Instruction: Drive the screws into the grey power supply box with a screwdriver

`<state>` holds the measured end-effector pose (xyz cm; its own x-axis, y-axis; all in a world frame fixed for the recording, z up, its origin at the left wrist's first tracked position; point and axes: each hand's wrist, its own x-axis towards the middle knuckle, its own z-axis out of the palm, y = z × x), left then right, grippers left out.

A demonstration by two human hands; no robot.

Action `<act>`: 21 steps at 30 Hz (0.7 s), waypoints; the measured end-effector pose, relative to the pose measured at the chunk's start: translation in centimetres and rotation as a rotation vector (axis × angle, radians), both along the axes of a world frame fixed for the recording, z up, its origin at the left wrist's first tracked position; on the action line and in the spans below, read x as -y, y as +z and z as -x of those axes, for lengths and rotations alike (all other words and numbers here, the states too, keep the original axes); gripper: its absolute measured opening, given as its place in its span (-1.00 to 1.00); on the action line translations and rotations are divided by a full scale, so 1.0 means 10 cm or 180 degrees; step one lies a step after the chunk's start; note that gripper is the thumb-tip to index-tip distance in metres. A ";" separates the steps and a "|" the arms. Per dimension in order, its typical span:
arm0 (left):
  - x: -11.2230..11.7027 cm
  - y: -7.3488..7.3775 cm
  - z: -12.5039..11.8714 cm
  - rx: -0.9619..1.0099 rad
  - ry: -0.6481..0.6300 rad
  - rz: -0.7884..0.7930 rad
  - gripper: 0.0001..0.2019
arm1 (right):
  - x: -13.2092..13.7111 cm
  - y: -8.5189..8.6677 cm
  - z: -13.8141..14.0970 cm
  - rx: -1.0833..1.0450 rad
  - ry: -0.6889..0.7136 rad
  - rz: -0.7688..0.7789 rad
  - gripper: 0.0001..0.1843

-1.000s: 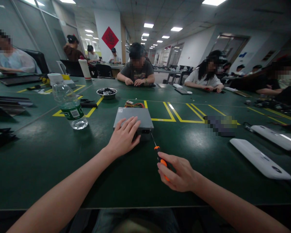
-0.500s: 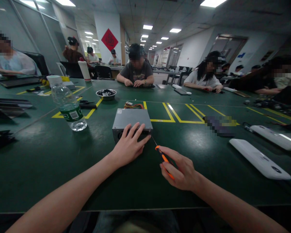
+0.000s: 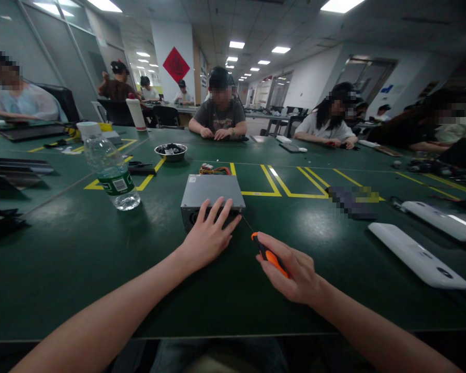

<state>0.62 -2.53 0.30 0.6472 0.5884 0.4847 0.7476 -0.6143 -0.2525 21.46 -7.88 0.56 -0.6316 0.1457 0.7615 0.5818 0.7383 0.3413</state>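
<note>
nearby, a water bottle (image 3: 117, 182) left of the grey box (image 3: 213, 188)

On the green worktop (image 3: 81, 254), a clear bottle (image 3: 106, 161) with a green label (image 3: 117, 183) stands at left; beyond it are a metal bowl (image 3: 171, 157) of dark pieces (image 3: 173, 151) and a white tumbler (image 3: 136, 114). Two white casings (image 3: 418, 255) lie at the right. Opposite, a person (image 3: 217, 110) in a dark T-shirt (image 3: 225, 120) sits, and a red diamond (image 3: 176, 64) hangs on a pale pillar (image 3: 171, 33) behind.

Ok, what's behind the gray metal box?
Behind the box, colored wires and a pale connector show; the wires' near ends and the box's rear face are hidden.
</note>
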 end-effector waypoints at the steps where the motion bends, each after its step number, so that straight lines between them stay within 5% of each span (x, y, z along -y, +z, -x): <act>1: 0.00 0.00 0.00 -0.0019 0.0002 -0.0004 -0.53 | 0.00 0.01 0.01 -0.0085 -0.0025 0.0017 -0.84; 21: -0.01 -0.04 -0.03 -0.0152 0.0136 -0.0067 -0.48 | 0.01 0.06 0.08 -0.0171 -0.0095 0.0137 -0.82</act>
<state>0.97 -2.46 -0.12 0.6444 0.6060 0.4663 0.7598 -0.5763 -0.3010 20.68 -8.01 1.21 -0.5849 0.1971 0.7868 0.6203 0.7337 0.2773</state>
